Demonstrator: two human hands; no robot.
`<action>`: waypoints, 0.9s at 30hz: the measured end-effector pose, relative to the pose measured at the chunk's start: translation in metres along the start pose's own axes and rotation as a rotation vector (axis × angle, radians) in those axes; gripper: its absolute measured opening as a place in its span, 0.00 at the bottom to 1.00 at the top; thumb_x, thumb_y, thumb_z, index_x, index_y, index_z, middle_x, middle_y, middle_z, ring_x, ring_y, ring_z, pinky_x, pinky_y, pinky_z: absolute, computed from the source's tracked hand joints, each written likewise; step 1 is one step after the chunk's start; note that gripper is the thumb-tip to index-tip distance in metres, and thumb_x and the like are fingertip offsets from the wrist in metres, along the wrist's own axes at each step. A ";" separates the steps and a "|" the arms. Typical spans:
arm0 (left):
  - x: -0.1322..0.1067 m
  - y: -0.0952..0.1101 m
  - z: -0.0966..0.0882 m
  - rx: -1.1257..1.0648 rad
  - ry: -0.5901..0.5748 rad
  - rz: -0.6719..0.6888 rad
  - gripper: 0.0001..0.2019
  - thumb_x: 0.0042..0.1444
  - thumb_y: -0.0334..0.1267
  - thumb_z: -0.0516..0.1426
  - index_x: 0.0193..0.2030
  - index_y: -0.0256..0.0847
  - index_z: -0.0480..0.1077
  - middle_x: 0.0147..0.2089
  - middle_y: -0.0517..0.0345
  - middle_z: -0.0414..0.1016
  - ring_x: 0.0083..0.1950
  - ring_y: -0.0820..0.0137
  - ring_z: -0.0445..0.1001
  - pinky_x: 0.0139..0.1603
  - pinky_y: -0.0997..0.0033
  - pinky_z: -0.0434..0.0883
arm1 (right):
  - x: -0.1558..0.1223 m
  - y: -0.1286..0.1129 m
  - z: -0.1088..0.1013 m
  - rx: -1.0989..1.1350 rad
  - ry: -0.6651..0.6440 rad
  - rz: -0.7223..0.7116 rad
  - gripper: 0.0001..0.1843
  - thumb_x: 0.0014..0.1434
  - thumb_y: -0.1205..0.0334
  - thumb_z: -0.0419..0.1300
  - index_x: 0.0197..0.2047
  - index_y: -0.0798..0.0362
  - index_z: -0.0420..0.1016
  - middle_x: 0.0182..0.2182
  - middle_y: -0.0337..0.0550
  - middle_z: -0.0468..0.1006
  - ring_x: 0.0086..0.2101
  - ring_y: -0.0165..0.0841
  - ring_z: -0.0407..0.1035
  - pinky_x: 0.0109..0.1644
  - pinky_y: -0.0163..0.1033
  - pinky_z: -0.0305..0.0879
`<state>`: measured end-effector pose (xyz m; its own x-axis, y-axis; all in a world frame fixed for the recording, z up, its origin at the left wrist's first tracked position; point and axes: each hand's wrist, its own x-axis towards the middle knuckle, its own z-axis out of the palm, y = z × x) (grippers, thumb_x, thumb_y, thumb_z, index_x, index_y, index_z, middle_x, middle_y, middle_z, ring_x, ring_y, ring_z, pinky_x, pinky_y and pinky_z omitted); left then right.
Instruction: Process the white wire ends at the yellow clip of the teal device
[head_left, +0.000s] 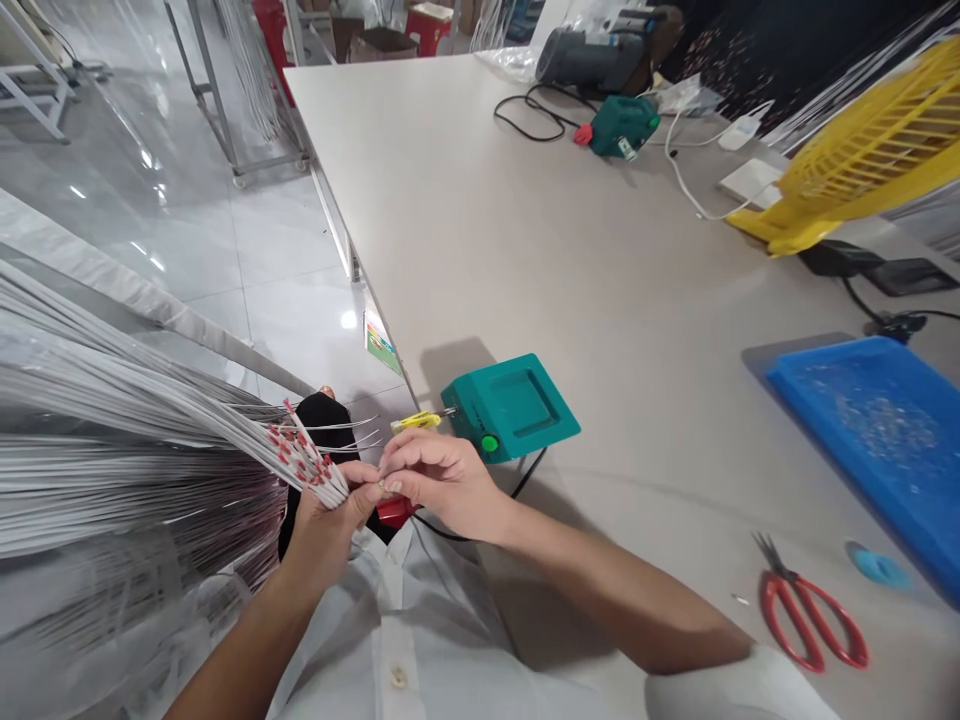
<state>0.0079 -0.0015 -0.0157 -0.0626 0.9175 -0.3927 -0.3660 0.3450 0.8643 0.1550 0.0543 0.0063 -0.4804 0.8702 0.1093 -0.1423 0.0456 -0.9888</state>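
My left hand [330, 520] is closed around a bundle of white wires [300, 465], several of which end in red tips. Its thumb and forefinger meet the fingertips of my right hand [442, 480]. The right fingers are pinched together there; whatever small piece sits between them is too small to name. Just beyond the hands, at the table edge, stands a green box-shaped device [517, 405] with a bright green button. A yellow-handled tool [416, 421] sticks out of its left side.
Many long white wires [112, 430] hang on a rack at the left. On the table lie red-handled scissors [806, 615], a blue tray [877, 420] with tiny clear pieces, a yellow fan [870, 150] and a second green device [622, 125] with cables.
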 end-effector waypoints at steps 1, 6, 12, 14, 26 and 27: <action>0.000 -0.001 0.001 -0.033 0.015 -0.001 0.08 0.42 0.38 0.63 0.27 0.37 0.71 0.22 0.64 0.68 0.19 0.81 0.55 0.19 0.78 0.53 | -0.002 0.003 0.004 0.058 0.044 0.026 0.04 0.50 0.62 0.62 0.28 0.53 0.75 0.29 0.40 0.73 0.30 0.27 0.68 0.33 0.33 0.67; -0.002 -0.002 0.010 -0.155 0.070 -0.033 0.10 0.39 0.39 0.65 0.26 0.37 0.71 0.20 0.64 0.69 0.18 0.81 0.58 0.18 0.79 0.55 | -0.007 0.014 0.016 0.348 0.153 0.198 0.02 0.47 0.63 0.65 0.26 0.52 0.78 0.30 0.38 0.71 0.25 0.22 0.64 0.26 0.29 0.63; -0.002 -0.004 0.016 -0.234 0.035 -0.052 0.08 0.40 0.37 0.64 0.26 0.37 0.72 0.16 0.67 0.63 0.17 0.82 0.58 0.19 0.81 0.56 | -0.011 0.020 0.017 0.484 0.147 0.308 0.03 0.47 0.61 0.65 0.26 0.51 0.78 0.31 0.36 0.69 0.18 0.17 0.57 0.18 0.27 0.54; -0.003 -0.005 0.016 -0.215 0.011 -0.047 0.07 0.42 0.37 0.63 0.26 0.37 0.72 0.17 0.66 0.64 0.18 0.83 0.57 0.20 0.81 0.55 | -0.012 0.020 0.016 0.451 0.153 0.283 0.03 0.47 0.61 0.65 0.25 0.52 0.78 0.30 0.37 0.69 0.20 0.19 0.60 0.19 0.27 0.56; -0.004 -0.022 0.006 0.000 -0.014 0.039 0.04 0.50 0.35 0.59 0.30 0.37 0.72 0.21 0.63 0.69 0.18 0.82 0.57 0.18 0.80 0.53 | -0.014 0.009 0.009 -0.013 0.188 0.029 0.07 0.54 0.64 0.58 0.26 0.54 0.75 0.24 0.41 0.72 0.26 0.28 0.66 0.32 0.35 0.65; -0.004 -0.022 0.006 -0.015 -0.023 0.047 0.03 0.50 0.35 0.59 0.30 0.37 0.72 0.22 0.63 0.70 0.19 0.82 0.58 0.18 0.80 0.54 | -0.014 0.012 0.009 0.036 0.168 0.036 0.07 0.54 0.64 0.58 0.26 0.54 0.75 0.24 0.41 0.72 0.26 0.27 0.66 0.30 0.34 0.65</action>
<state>0.0216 -0.0121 -0.0311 -0.0588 0.9371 -0.3441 -0.3774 0.2983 0.8767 0.1527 0.0381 -0.0062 -0.3348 0.9408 0.0519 -0.1593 -0.0023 -0.9872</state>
